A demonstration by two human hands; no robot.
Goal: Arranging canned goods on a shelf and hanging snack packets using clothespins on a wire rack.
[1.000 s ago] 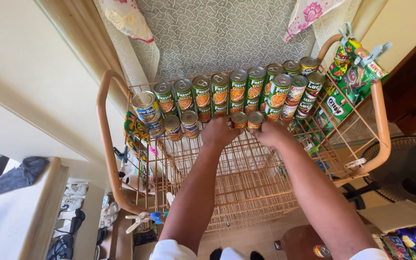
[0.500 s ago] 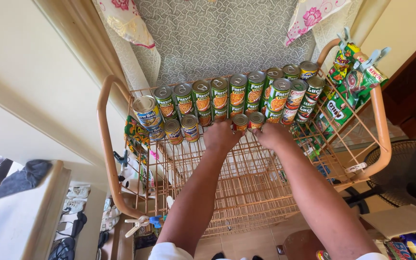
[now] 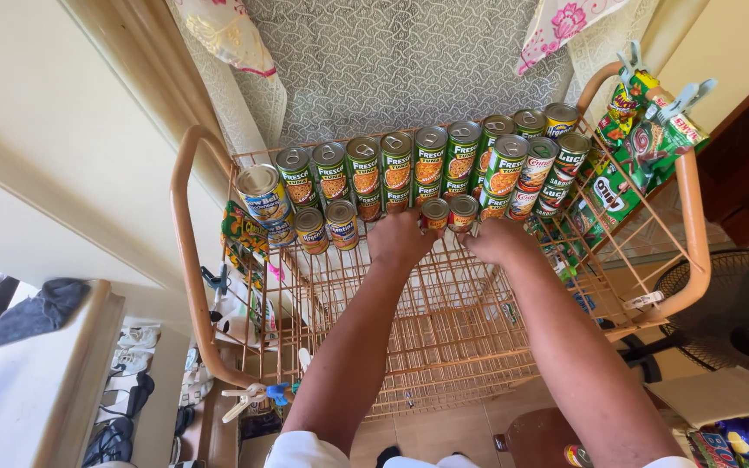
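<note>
Since the earlier frames very little has shifted: both arms have stayed stretched out over the wire rack, and the hands have only settled a touch closer onto the two small cans at the front of the stack, so the work of lining up cans looks to be at the same spot, with the front row only partly filled. From the head view, the left hand (image 3: 400, 238) is curled over a small red-topped can (image 3: 434, 212), fingers wrapped on it, though how firmly it pinches I cannot tell from behind the knuckles. The right hand (image 3: 500, 240) sits just beside it, fingers closed toward a second small can (image 3: 463, 211), which touches the first. Both cans stand upright on the peach-coloured wire rack (image 3: 444, 338), right in front of the long row of green-labelled cans (image 3: 396, 169) that runs along the back. To the left, a blue-labelled can (image 3: 262, 195) lies tilted at the corner, with two short cans (image 3: 326, 227) near it. Green sachet packs (image 3: 630, 165) hang clipped on the rack's right rail. Behind the rack is a grey patterned cloth (image 3: 392, 61) and floral fabric above. Down below, shoes (image 3: 136, 338) sit on the floor at left, and a dark fan (image 3: 730, 316) stands at right.
</note>
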